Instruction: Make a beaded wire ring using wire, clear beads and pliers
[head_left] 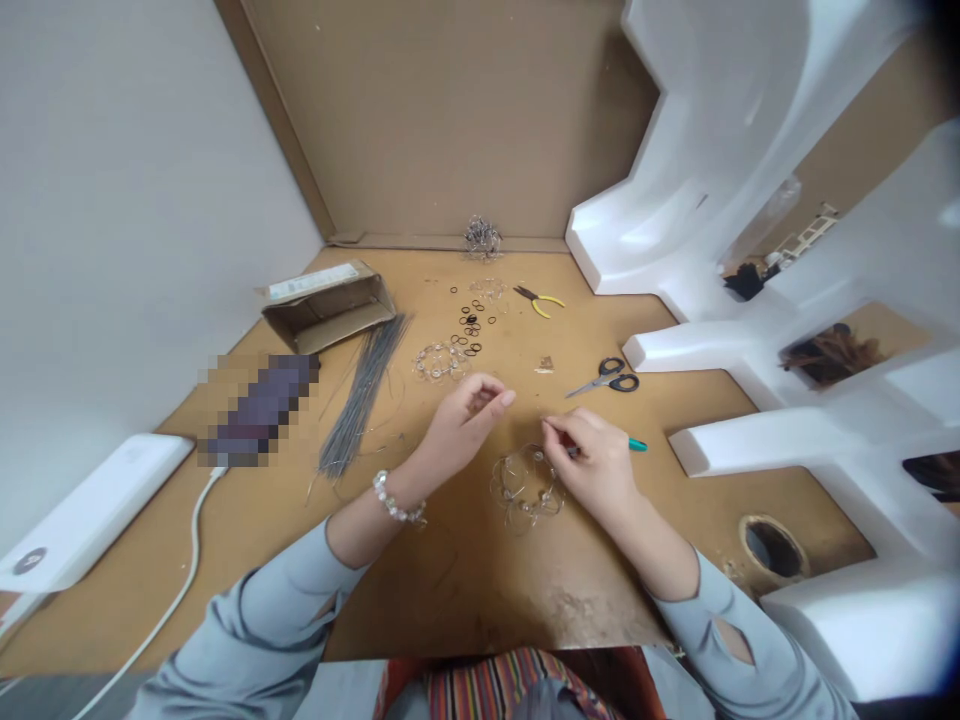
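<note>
My left hand (466, 425) hovers over the middle of the table, fingers curled and thumb against the forefinger. Anything in that pinch is too fine to make out. To its right, my right hand (600, 465) is closed in a pinch, thumb to fingertips, also on something too small to name. Just left of the right hand and partly beneath it lies a round wire ring with clear beads (527, 488). A pen-like stick with a teal end (637, 445) shows behind the right hand, its middle hidden. Beyond the left hand rests another beaded wire ring (441, 361).
Grey wire lengths (358, 400) lie left, beside an open cardboard box (330, 315). Black small rings (471, 325), yellow-handled pliers (538, 300) and scissors (606, 378) lie farther back. A wire bundle (481, 238) sits at the back. White moulded supports (727, 445) stand right, near a table hole (772, 547).
</note>
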